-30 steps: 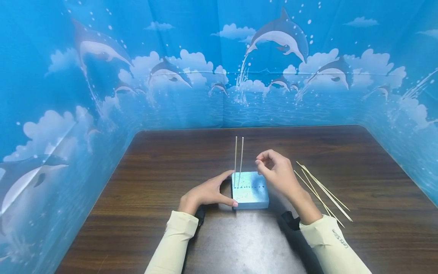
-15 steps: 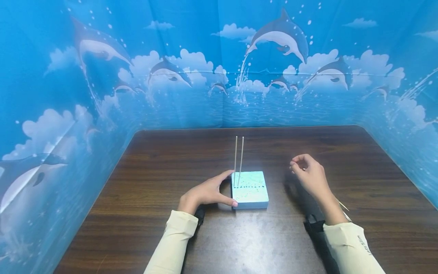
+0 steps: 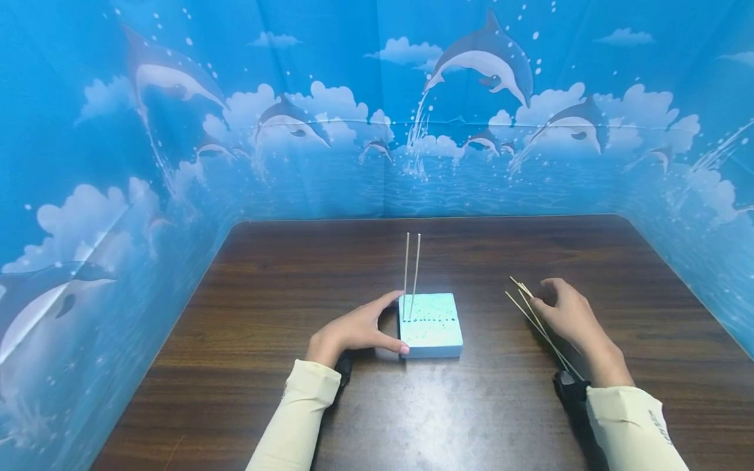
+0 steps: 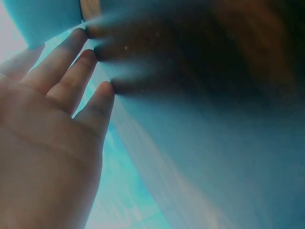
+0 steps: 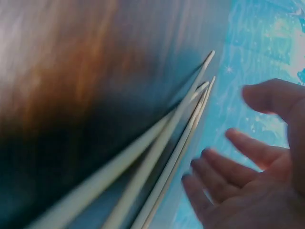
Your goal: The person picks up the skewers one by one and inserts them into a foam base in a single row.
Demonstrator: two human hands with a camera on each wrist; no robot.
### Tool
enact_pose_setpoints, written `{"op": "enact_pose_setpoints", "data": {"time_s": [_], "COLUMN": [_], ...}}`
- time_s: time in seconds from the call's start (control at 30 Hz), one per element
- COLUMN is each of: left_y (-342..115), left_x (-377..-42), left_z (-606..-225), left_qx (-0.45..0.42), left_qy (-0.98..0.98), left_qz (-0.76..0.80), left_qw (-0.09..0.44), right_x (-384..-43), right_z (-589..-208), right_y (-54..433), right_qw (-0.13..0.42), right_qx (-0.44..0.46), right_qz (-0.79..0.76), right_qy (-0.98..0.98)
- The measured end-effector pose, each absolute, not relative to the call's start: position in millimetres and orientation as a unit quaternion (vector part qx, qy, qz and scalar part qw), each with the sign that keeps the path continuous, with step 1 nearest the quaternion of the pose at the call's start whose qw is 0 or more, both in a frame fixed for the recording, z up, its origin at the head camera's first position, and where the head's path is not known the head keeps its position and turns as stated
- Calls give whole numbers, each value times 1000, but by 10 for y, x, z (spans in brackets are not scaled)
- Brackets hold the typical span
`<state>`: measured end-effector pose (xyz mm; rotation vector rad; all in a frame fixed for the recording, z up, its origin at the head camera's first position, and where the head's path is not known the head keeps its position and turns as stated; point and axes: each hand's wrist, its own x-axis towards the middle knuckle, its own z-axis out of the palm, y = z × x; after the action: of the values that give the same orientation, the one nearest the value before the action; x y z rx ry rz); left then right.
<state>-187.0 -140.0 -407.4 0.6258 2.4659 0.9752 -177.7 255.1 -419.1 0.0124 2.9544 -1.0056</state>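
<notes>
A light blue square block (image 3: 432,337) with a row of small dark holes sits mid-table. Two thin wooden sticks (image 3: 417,265) stand upright at the left end of that row. My left hand (image 3: 353,327) holds the block's left side, thumb at the front corner and index finger at the back one. In the left wrist view, the other fingers (image 4: 71,86) extend beside the block (image 4: 45,19). My right hand (image 3: 568,314) is over several loose sticks (image 3: 538,327) on the right. In the right wrist view its fingers are spread apart beside the sticks (image 5: 162,143), gripping none.
The brown wood-grain table (image 3: 283,261) has rounded far corners. A blue curtain with dolphins (image 3: 377,170) hangs behind it and along both sides. A black wrist strap (image 3: 571,386) on the right arm overlaps the near ends of the loose sticks.
My right hand has moved from beside the block rightward to the loose sticks, and its fingers have opened from a pinched pose. The left hand, block and standing sticks have stayed put.
</notes>
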Motion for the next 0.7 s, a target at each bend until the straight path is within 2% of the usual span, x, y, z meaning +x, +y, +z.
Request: {"op": "enact_pose_setpoints", "data": {"time_s": [0.17,0.5,0.7], "left_y": [-1403,-1399,-1398], "left_x": [-1859,-1878,-1878], "left_z": [-4058,-4080,-4081], "left_qx": [226,230,230], "left_qy": [884,885,885], "left_qz": [352,350,349], "left_qw": [206,205,203], "right_x": [-1779,-1800,-1798], "right_z": [-4225,-4313,-4310], "right_y": [2617,2667,2649], "right_qw": [44,8,13], "right_qx": [7,-28,-24], "right_qz": [-308,-251,-227], "right_qy": [950,968,974]}}
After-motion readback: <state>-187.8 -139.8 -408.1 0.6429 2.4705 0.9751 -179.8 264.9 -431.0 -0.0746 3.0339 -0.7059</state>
